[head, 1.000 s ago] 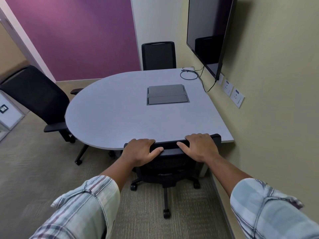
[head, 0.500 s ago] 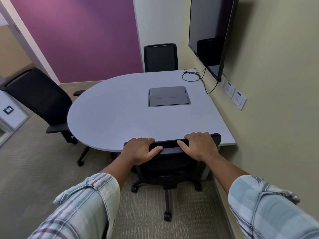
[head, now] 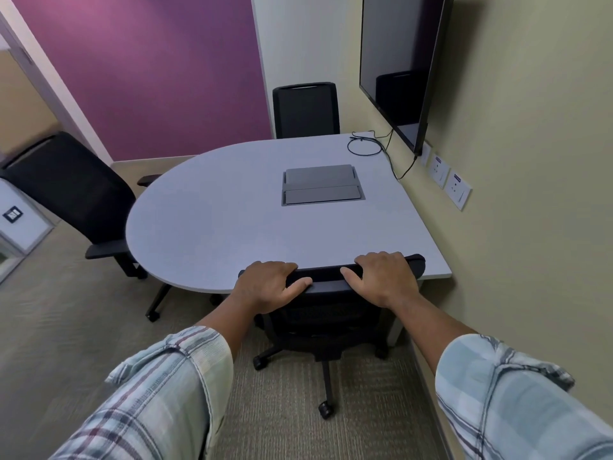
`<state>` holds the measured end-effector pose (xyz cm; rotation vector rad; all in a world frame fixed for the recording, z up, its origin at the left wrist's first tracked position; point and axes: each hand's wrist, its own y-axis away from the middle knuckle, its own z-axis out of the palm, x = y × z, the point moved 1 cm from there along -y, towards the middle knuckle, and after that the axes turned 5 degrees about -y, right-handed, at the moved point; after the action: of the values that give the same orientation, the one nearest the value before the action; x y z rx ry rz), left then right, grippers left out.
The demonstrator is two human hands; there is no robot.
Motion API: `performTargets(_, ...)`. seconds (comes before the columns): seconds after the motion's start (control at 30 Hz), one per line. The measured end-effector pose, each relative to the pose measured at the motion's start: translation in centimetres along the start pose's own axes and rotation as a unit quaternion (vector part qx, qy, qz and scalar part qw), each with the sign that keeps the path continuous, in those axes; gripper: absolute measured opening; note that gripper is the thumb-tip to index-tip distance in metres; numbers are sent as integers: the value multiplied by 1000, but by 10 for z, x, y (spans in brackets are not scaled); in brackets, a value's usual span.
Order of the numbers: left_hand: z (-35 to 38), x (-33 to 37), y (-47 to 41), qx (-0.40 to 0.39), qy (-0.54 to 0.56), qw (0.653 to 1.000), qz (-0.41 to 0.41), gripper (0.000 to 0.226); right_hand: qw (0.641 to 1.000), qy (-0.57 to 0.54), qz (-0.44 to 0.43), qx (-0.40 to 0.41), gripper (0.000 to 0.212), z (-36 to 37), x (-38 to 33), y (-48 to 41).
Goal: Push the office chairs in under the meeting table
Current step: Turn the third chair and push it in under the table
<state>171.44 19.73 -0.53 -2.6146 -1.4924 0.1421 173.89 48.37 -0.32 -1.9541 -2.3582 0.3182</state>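
Head view: both hands curl over the top rail of the near chair (head: pixel 331 313) at 6 o'clock of the table (head: pixel 232 220), left hand (head: pixel 270 287) and right hand (head: pixel 384 280) each gripping it, thumbs toward the camera. Its back meets the table edge. Pushing harder could jam fingers (head: pixel 378 258) against the edge. The chair at 9 o'clock (head: pixel 73 194) stands out, the far chair (head: pixel 306 111) at 12 looks tucked in.

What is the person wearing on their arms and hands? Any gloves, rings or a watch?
Both hands, the left hand and the right hand, are bare: no gloves, and no rings or watch show. Each arm has a shirt sleeve rolled up below the elbow, forearms uncovered. The left sleeve and right sleeve are pale blue-grey plaid with darker stripes crossing.
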Motion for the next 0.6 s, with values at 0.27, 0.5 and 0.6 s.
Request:
performTargets(0.27,0,-6,-1,-10,8,1000,0,71,1000,4,6,-5,80,2,-6,-1)
performTargets(0.5,-2,-6,6,10,-20,1000,-9,81,1000,0,17,-7,76,2,-12,3)
performTargets(0.6,-1,-6,6,2,-17,1000,-9,78,1000,-7,18,-16,79,3,-11,3)
